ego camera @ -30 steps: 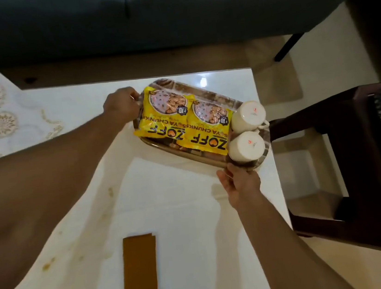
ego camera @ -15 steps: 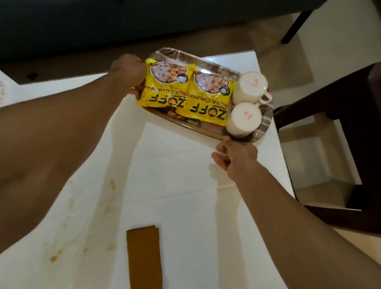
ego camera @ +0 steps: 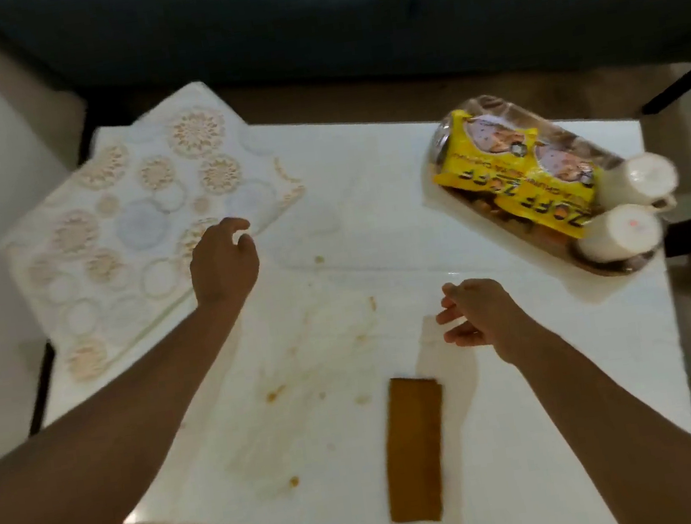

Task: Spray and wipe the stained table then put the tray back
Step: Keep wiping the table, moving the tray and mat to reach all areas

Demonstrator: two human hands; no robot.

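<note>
I am watching through the head camera, and I am seeing the white table (ego camera: 509, 416) from above. The tray (ego camera: 612, 268) is sitting at the far right corner of the table, well apart from both hands. On the tray two yellow snack packets (ego camera: 517, 177) are lying side by side, and two white cups (ego camera: 631, 206) are lying on their sides just beside the packets, at the right end of the tray.

The left hand (ego camera: 222, 260) is hovering over the left part of the table, at the edge of a patterned cloth (ego camera: 120, 230) that is lying on the far left corner. Its fingers are loosely curled and it is holding nothing. The right hand (ego camera: 476, 315) is hanging above the middle of the table, with the fingers relaxed and a little spread, and it is also holding nothing. I cannot tell if either hand is touching the surface.

Brown stains (ego camera: 282, 395) are showing on the table between the two arms, some as smears and some as small drops. A folded brown cloth (ego camera: 414, 446) is lying flat near the front edge, below the right hand and not touching it. Behind the table a dark sofa (ego camera: 346, 11) is standing.
</note>
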